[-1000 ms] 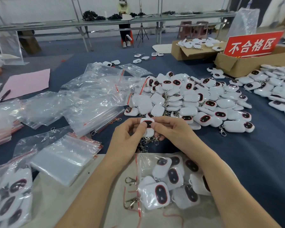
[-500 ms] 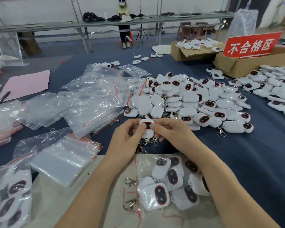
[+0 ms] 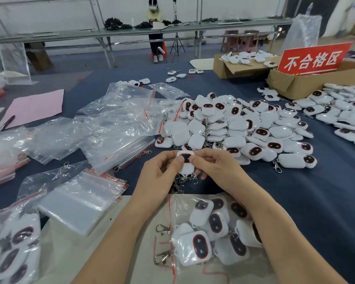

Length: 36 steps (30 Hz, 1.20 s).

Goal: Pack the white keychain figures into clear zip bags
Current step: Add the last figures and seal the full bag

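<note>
You hold one white keychain figure (image 3: 185, 163) between both hands, low over the blue table (image 3: 326, 191) and just in front of the big pile of figures (image 3: 244, 128). Your left hand (image 3: 158, 173) pinches its left edge with thumb and curled fingers. Your right hand (image 3: 215, 169) grips the right edge the same way, and both thumbs rest on the front, beside the dark, red-rimmed face. That face is turned up toward you. A tangle of metal clasps (image 3: 184, 179) sits just under your hands; whether any of them belongs to the held figure you cannot tell.

Between your forearms lies a clear zip bag (image 3: 180, 210) with several figures inside it, and two clasps poke out at its red-striped left edge. To your left a neat stack of empty zip bags (image 3: 78, 206) rests on the table, with a loose heap of crumpled bags (image 3: 103, 128) beyond it. At the lower left corner is another filled bag (image 3: 12, 242).

Farther right, a second spread of figures (image 3: 346, 115) lies near a cardboard box (image 3: 291, 83) with a red sign (image 3: 314, 59) standing in it.
</note>
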Motion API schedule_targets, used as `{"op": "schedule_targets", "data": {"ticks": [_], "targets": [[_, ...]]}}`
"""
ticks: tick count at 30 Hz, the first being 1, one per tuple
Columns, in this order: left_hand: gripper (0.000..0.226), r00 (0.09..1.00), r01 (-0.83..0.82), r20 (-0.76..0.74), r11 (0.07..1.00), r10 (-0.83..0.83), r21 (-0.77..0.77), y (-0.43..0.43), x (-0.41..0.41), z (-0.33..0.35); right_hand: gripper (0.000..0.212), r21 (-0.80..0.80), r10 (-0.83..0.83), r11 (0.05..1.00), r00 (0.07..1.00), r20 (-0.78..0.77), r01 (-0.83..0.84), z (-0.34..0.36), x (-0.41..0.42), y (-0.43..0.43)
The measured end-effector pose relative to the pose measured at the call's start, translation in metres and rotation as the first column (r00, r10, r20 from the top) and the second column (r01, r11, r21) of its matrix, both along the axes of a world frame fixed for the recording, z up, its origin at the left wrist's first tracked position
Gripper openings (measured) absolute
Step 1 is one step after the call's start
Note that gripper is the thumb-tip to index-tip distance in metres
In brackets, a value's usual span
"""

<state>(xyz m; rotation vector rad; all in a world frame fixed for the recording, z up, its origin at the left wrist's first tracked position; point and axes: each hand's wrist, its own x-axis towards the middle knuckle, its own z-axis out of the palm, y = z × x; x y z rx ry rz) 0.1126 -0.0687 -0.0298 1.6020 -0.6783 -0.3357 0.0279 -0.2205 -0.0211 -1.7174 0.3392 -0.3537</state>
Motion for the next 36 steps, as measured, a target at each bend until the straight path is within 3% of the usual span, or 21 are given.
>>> {"op": "schedule_targets", "data": {"ticks": [12, 18, 30, 36], "targets": [[0.016, 1.0, 0.016, 0.013, 1.0, -0.016, 0.007, 0.0, -0.0001, -0.0001, 0.014, 0.033, -0.015, 0.999, 1.0, -0.003, 0.016, -0.0013, 0.0034, -0.0001], [0.028, 0.995, 0.085, 0.044, 0.995, -0.087, 0.057, 0.0003, 0.0, 0.0003, 0.011, 0.094, -0.03, 0.995, 0.999, 0.025, 0.027, -0.003, 0.0027, -0.0012], [0.025, 0.995, 0.089, 0.038, 0.994, -0.092, 0.061, -0.0009, 0.0018, -0.0025, 0.008, 0.093, -0.006, 0.996, 1.0, 0.031, 0.003, -0.0026, 0.0006, -0.0014], [0.034, 0.993, 0.113, 0.035, 0.992, -0.115, 0.057, -0.0003, 0.0005, -0.0017, 0.012, 0.081, 0.007, 0.997, 0.996, 0.094, -0.015, -0.0025, -0.0006, -0.0006]]}}
